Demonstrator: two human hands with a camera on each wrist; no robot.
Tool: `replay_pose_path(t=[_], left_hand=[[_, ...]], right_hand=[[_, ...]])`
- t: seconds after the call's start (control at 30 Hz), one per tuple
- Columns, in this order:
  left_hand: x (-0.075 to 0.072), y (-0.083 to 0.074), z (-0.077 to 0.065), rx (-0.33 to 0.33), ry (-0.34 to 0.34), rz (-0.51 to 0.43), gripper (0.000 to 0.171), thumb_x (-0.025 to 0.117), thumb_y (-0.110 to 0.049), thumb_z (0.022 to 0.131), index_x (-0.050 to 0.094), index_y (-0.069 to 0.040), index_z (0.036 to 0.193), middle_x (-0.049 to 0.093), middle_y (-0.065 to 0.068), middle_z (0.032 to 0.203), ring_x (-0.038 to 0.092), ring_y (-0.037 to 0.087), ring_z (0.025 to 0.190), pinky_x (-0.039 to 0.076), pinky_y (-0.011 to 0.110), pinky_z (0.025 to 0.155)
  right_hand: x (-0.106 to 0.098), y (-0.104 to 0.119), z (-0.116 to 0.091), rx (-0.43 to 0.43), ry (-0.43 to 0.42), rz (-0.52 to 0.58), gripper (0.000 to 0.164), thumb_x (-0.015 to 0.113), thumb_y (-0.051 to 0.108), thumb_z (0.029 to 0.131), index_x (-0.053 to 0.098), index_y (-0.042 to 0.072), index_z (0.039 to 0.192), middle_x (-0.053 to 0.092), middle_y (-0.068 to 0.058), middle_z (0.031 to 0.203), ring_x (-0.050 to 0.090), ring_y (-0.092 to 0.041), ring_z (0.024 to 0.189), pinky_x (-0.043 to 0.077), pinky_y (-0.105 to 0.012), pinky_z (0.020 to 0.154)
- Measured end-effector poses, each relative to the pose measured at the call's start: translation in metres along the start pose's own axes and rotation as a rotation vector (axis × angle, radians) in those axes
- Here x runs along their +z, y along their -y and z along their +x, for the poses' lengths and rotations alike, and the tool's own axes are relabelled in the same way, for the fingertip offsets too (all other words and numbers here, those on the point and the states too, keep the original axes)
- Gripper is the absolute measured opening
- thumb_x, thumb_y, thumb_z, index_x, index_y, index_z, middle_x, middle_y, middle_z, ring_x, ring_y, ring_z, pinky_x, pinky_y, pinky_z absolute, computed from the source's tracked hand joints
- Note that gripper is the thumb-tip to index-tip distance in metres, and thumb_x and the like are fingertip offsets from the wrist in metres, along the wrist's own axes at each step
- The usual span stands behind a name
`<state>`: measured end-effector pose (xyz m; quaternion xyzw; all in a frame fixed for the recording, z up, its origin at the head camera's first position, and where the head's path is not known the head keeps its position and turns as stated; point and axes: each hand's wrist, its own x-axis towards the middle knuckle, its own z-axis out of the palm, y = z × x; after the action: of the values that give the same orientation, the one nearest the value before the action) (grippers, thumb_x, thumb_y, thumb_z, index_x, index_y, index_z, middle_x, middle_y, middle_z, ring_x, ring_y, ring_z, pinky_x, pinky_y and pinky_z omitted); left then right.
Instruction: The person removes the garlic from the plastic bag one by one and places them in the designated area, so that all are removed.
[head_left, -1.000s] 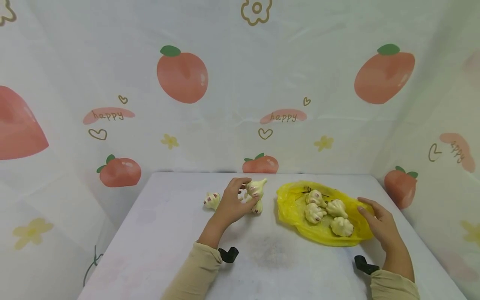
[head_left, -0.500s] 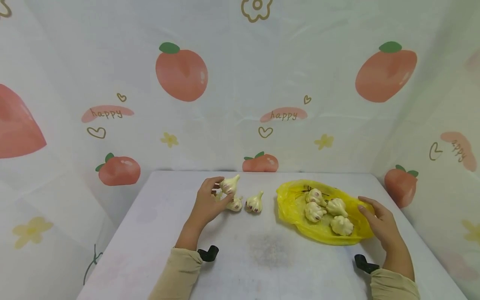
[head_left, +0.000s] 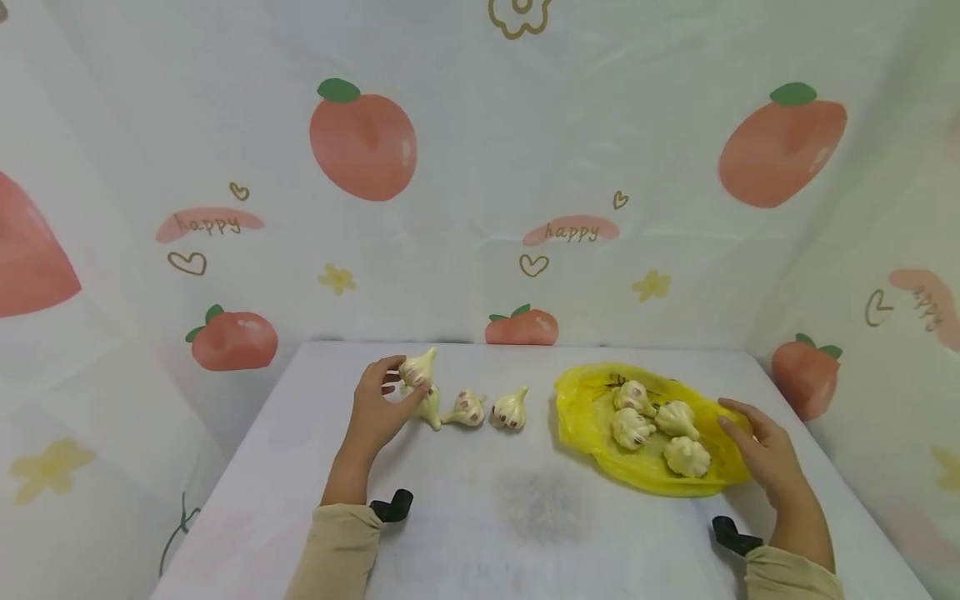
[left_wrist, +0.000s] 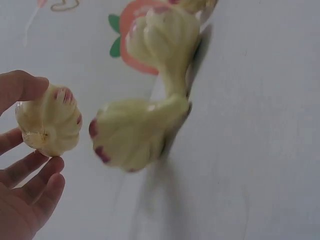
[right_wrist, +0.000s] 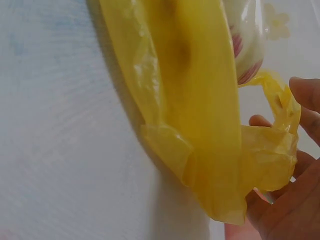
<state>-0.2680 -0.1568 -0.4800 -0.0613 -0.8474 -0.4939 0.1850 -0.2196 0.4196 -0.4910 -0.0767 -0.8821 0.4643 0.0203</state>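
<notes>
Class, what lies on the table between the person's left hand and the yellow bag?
Three garlic bulbs lie in a row on the table between the left hand and the yellow bag; the head view shows this.

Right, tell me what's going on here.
A person's left hand is holding a garlic bulb in the air over the left part of the table. Three more bulbs lie on the table beside it. The right hand holds the edge of an open yellow bag, and four bulbs sit in that bag.
</notes>
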Motion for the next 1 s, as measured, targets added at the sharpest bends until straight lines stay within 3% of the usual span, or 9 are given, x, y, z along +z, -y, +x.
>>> replay_pose_path(t=[0.3,0.77,1.0], left_hand=[[-0.026,0.012,-0.003,-0.081,-0.053,0.043,0.057,0.083,-0.024,0.093,0.06,-0.004,0.141,0.06,0.017,0.135,0.06,0.038,0.123,0.053,0.053,0.103],[-0.033,0.029,-0.012,-0.274,0.091,0.098,0.064,0.081,-0.027,0.095,0.054,-0.003,0.147,0.055,0.023,0.144,0.058,0.043,0.131,0.052,0.056,0.109],[-0.029,0.031,-0.013,-0.298,0.123,0.131,0.066,0.082,-0.031,0.093,0.054,-0.003,0.146,0.057,0.024,0.144,0.061,0.045,0.128,0.054,0.057,0.105]], right_hand=[[0.0,0.002,0.001,-0.012,-0.003,-0.013,0.064,0.045,0.043,0.114,0.037,0.0,0.161,0.026,-0.035,0.168,0.016,-0.062,0.154,0.013,-0.082,0.12],[0.003,-0.002,0.002,-0.009,-0.011,0.002,0.063,0.045,0.041,0.114,0.038,-0.001,0.16,0.029,-0.035,0.167,0.019,-0.061,0.153,0.015,-0.082,0.12],[0.002,-0.003,0.003,-0.005,-0.008,-0.002,0.062,0.045,0.041,0.114,0.037,0.001,0.162,0.028,-0.035,0.167,0.019,-0.061,0.153,0.015,-0.082,0.119]])
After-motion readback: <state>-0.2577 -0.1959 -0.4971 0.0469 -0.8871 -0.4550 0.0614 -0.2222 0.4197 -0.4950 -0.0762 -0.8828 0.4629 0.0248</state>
